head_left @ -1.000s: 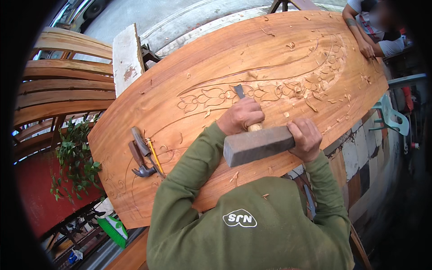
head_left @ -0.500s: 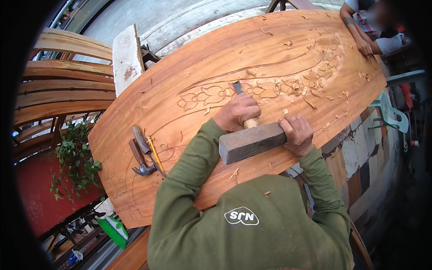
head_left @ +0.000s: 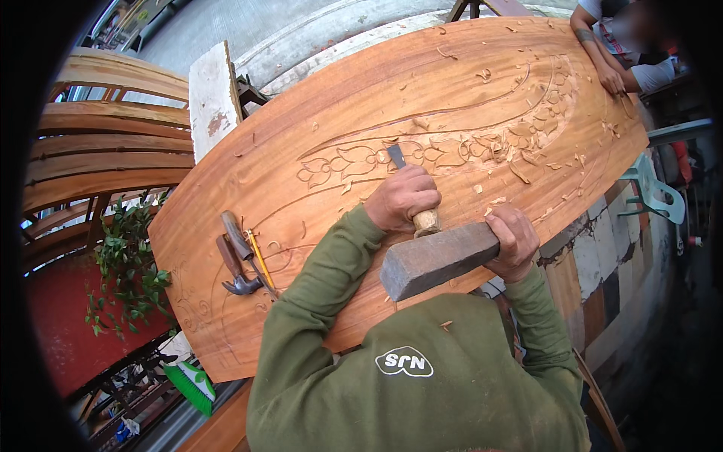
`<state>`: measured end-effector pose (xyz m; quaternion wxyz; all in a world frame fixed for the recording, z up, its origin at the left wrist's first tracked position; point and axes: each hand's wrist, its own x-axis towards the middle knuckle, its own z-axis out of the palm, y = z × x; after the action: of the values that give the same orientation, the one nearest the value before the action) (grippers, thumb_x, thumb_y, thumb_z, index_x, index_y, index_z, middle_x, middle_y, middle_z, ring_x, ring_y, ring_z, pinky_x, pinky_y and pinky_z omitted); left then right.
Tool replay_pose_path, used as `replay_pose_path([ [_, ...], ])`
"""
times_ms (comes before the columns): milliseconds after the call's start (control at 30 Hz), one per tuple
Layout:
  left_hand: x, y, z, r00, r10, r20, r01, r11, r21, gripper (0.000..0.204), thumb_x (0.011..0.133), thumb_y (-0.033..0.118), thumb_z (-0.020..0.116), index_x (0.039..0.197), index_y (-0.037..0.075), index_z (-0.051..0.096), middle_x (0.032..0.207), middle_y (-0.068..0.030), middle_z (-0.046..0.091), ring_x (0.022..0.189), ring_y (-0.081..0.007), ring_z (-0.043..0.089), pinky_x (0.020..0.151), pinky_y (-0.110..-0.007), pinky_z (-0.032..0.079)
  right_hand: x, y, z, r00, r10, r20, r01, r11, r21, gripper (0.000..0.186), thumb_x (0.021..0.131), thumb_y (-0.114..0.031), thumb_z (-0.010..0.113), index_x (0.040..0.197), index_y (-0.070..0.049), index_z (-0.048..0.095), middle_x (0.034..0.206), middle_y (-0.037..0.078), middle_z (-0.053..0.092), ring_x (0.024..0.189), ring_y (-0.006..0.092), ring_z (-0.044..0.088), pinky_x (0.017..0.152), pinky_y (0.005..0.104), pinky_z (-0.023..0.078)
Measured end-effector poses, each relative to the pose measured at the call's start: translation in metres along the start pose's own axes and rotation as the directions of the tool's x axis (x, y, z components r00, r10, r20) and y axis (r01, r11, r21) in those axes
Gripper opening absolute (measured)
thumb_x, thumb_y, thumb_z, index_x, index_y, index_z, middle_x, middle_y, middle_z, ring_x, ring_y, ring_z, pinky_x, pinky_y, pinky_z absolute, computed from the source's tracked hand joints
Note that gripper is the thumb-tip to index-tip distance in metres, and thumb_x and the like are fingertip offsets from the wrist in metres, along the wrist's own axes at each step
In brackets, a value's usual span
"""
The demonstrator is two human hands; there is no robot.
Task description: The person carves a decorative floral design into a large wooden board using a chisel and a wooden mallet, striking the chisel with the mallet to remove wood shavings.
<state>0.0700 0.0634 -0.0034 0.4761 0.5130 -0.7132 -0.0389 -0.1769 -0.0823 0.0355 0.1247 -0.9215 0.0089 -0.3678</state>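
Note:
A long wooden panel (head_left: 316, 105) lies before me, with a carved band of flowers and leaves (head_left: 482, 143) curving across its middle. My left hand (head_left: 404, 197) is closed round a wood chisel (head_left: 426, 221), whose dark blade points away onto the carving. Only the handle's end and the blade show past the fingers. My right hand (head_left: 512, 242) grips a heavy block-shaped wooden mallet (head_left: 437, 260). The mallet's dark head sits just nearer to me than the chisel's butt, with a small gap apparent between them. Its handle is hidden by my fingers.
A claw hammer (head_left: 239, 280), another handled tool (head_left: 236, 235) and a yellow pencil (head_left: 257, 255) lie on the panel's left part. Wood shavings (head_left: 520, 173) are scattered about. Another person's arm (head_left: 602, 64) rests at the far right edge. A leafy plant (head_left: 124, 271) stands at left.
Both hands have shifted slightly to the right and nearer to me. The mallet has drawn back from the chisel's end, and the blade has turned a little.

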Motion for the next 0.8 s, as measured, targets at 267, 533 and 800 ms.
replay_pose_path([
  [267,-0.001,-0.007,-0.003,0.997,-0.073,-0.018,0.074,0.997,0.011,0.024,0.074,0.010,0.083,0.088,0.009,0.064,0.084,-0.0085,0.058,0.079,-0.0306,0.061,0.071,-0.042,0.048,0.011,-0.015,-0.006,0.998,0.021,-0.061,-0.020,1.000,0.017,0.058,0.087,-0.023,0.085,0.134,-0.012,0.053,0.105,0.013,0.067,0.084,0.0339,0.071,0.072,0.0457,0.060],
  [533,-0.002,-0.008,-0.012,0.995,-0.097,0.010,0.097,0.995,-0.005,0.020,0.079,0.008,0.082,0.090,0.007,0.065,0.084,-0.0094,0.062,0.078,-0.0304,0.063,0.070,-0.042,0.050,0.020,0.012,0.012,0.993,-0.055,0.105,0.057,0.998,-0.014,0.060,0.080,-0.017,0.086,0.131,-0.011,0.055,0.106,0.012,0.067,0.085,0.0349,0.070,0.074,0.0454,0.059],
  [800,-0.012,-0.011,-0.016,0.983,-0.144,0.118,0.145,0.989,-0.003,0.032,0.070,0.013,0.084,0.092,0.010,0.061,0.088,-0.0094,0.057,0.086,-0.0330,0.060,0.076,-0.044,0.048,0.020,0.004,0.020,0.991,-0.090,0.097,0.095,0.994,-0.047,0.052,0.080,-0.017,0.083,0.126,-0.011,0.058,0.105,0.010,0.067,0.085,0.0318,0.071,0.076,0.0454,0.060],
])
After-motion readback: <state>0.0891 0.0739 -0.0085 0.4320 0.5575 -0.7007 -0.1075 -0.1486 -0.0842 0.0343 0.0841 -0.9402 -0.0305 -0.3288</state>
